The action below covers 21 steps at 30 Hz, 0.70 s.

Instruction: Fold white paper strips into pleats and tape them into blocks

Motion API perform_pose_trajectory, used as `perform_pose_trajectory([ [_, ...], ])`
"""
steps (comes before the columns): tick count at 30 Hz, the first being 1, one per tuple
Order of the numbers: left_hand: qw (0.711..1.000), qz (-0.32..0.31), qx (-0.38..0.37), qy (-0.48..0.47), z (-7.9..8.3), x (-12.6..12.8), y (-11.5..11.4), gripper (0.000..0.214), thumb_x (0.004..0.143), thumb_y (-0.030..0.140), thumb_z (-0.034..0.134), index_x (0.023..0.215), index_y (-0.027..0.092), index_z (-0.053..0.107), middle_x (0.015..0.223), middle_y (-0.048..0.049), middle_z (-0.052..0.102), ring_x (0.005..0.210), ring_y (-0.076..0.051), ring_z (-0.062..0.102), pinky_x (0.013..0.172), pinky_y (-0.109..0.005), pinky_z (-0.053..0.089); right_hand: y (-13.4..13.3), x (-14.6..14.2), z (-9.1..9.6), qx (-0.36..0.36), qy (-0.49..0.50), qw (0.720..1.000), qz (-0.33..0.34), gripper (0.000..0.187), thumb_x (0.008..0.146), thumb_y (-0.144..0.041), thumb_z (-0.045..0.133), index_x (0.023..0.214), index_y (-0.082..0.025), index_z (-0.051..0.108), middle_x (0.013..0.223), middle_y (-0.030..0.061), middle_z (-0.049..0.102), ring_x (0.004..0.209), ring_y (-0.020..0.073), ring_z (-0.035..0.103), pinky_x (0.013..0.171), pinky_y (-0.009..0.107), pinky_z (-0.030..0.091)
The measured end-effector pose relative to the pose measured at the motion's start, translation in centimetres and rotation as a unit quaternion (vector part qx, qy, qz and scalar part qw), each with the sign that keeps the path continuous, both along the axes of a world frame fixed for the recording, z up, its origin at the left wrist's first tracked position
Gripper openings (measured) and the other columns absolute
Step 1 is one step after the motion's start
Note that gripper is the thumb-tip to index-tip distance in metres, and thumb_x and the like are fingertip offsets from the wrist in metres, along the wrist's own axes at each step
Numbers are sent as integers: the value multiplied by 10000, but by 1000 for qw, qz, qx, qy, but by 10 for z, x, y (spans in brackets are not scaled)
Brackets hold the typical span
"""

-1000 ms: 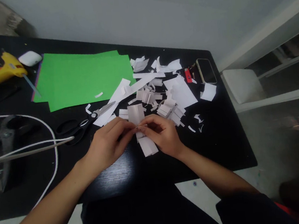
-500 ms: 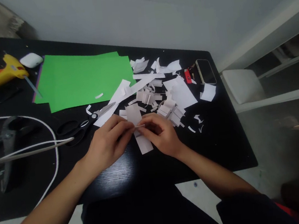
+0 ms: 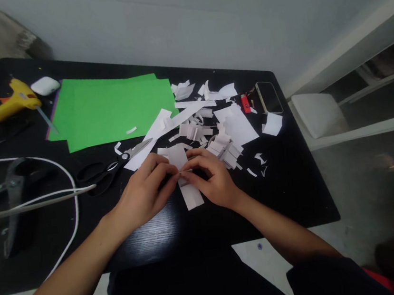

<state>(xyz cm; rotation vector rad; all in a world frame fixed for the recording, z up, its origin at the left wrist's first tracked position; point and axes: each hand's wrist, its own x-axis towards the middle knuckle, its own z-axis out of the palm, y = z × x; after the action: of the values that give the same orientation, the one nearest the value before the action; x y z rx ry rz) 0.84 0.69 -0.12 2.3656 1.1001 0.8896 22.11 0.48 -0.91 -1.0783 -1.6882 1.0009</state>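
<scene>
Between my hands is a white paper strip [image 3: 192, 196], with a raised fold across its middle. My left hand [image 3: 147, 184] pinches that fold from the left, thumb against forefinger. From the right, my right hand [image 3: 212, 176] pinches the same fold, and the fingertips of both hands nearly meet. The strip's two ends spread away from the fold, one toward the far side and one toward me. Just left of my left hand lie black-handled scissors [image 3: 124, 157], blades resting over a long white paper strip [image 3: 143, 151]. Cut paper pieces [image 3: 223, 146] are heaped beyond my right hand.
Green sheets [image 3: 113, 107] cover the back left of the black table [image 3: 262, 211]. A yellow glue gun [image 3: 20, 99] and a white case [image 3: 45, 85] lie at far left, near a white cable [image 3: 74, 201] and pliers-like tool [image 3: 13, 189]. A red lighter [image 3: 245, 103] and phone [image 3: 269, 97] are at right.
The whole view has shifted slightly, so the table sits a little lower in it. Both hands keep their pinch on the fold, with only slight finger movement.
</scene>
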Motion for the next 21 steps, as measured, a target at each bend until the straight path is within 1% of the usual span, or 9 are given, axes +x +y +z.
perform_pose_trajectory([
  [3, 1000, 3, 3, 27, -1, 1, 0, 73, 1027, 217, 565, 1089, 183, 585, 1074, -72, 571, 849, -158, 612, 686, -282, 550, 0, 0, 0, 7, -12, 1000, -2, 49, 946, -271, 715, 933, -225, 722, 1176, 90, 644, 1162, 232, 654, 993, 396, 569],
  [6, 999, 6, 8, 37, -1, 2, -1, 81, 1036, 237, 553, 1089, 181, 579, 1072, -73, 570, 811, -153, 606, 656, -280, 543, -1, 0, -2, 15, -11, 1000, -7, 50, 951, -274, 713, 933, -228, 720, 1163, 87, 644, 1169, 236, 650, 1008, 407, 562],
  [11, 1000, 2, 6, 22, -1, 0, -1, 125, 1012, 220, 598, 1130, 182, 588, 1085, -77, 562, 911, -183, 618, 732, -307, 560, -1, -1, -4, 7, 2, 1000, -17, 40, 945, -276, 729, 927, -242, 741, 1158, 81, 646, 1162, 233, 654, 1004, 408, 571],
  [15, 1000, -7, -6, 3, -2, -2, 0, 124, 1006, 183, 596, 1128, 185, 621, 1071, -70, 551, 914, -184, 612, 759, -317, 557, 0, 1, 1, 16, 6, 1000, -9, 56, 931, -292, 740, 953, -241, 752, 1233, 97, 629, 1194, 249, 652, 1059, 448, 552],
  [16, 1000, -9, -13, -4, -1, -2, 1, 121, 1003, 177, 598, 1118, 186, 633, 1063, -66, 545, 899, -180, 608, 754, -315, 553, 0, 3, 4, 26, -5, 1000, 0, 73, 932, -287, 730, 987, -245, 752, 1276, 104, 621, 1222, 261, 640, 1081, 468, 539],
  [18, 999, -17, -30, -17, 0, -2, 2, 109, 996, 166, 606, 1090, 190, 655, 1043, -56, 534, 863, -166, 593, 734, -305, 542, 2, 8, 10, 63, -40, 997, 25, 166, 945, -247, 671, 1097, -264, 737, 1399, 109, 587, 1309, 284, 589, 1128, 518, 498],
  [21, 997, -43, -63, -25, 4, -3, 5, 97, 989, 153, 616, 1048, 198, 679, 1028, -48, 532, 886, -167, 583, 760, -308, 539, 7, 18, 16, 133, -114, 981, 84, 338, 912, -140, 577, 1187, -285, 708, 1497, 79, 558, 1472, 312, 436, 1214, 595, 380],
])
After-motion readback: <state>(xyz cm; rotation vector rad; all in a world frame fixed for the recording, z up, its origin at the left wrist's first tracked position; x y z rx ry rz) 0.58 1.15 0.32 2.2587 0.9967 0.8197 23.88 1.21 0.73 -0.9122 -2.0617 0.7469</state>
